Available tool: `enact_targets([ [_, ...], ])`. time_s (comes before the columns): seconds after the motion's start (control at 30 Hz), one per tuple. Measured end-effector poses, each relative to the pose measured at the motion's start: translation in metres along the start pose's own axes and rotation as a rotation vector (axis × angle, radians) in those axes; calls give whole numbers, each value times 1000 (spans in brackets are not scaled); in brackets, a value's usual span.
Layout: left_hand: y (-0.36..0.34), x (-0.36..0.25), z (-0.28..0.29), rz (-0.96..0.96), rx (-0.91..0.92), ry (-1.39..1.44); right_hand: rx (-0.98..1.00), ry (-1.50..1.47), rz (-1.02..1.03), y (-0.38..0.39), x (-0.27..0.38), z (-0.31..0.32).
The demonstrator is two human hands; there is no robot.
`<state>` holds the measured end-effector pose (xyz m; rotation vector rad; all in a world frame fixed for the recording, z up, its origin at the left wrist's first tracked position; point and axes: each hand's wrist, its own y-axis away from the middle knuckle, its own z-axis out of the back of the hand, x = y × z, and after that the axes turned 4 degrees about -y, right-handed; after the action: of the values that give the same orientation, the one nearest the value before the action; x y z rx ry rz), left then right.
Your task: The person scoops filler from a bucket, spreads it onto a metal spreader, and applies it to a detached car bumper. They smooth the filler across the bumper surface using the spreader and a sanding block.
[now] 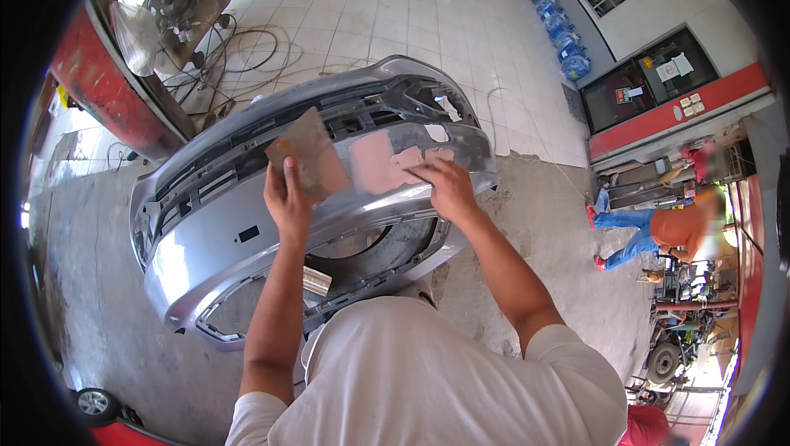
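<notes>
My left hand [286, 203] grips a flat, thin mixing board [311, 158] with brownish and pink smears, raised over a silver-grey car bumper [185, 257]. Just right of the board, my right hand [448, 191] holds a small spreader, mostly coated or hidden, against a patch of pink filler [374, 158] on the bumper's sanded grey area. I cannot make out the spreader's exact shape. Below the bumper's upper section, a short light-coloured block or can [318, 280] shows beside my left forearm.
A compressor [188, 14] with tangled hoses and a red post [107, 84] stand left. Blue water bottles [559, 34] line the right wall. A person in orange [675, 228], another in red, and a cluttered bench are right. Someone's sandalled feet show at the top. A car wheel [95, 403] is lower left.
</notes>
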<state>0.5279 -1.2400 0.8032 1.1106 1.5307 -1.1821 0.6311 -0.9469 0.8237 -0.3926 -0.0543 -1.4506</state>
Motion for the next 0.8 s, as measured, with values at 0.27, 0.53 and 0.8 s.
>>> enact_targets([
  [0.27,4,91,36,129,7,-118,321,226,-107,-66,-19,-28],
  [0.53,7,95,37,166,27,-59,78,104,-71,23,8,-56],
  [0.8,6,85,36,137,59,-216,-44,79,-96,50,-12,-17],
])
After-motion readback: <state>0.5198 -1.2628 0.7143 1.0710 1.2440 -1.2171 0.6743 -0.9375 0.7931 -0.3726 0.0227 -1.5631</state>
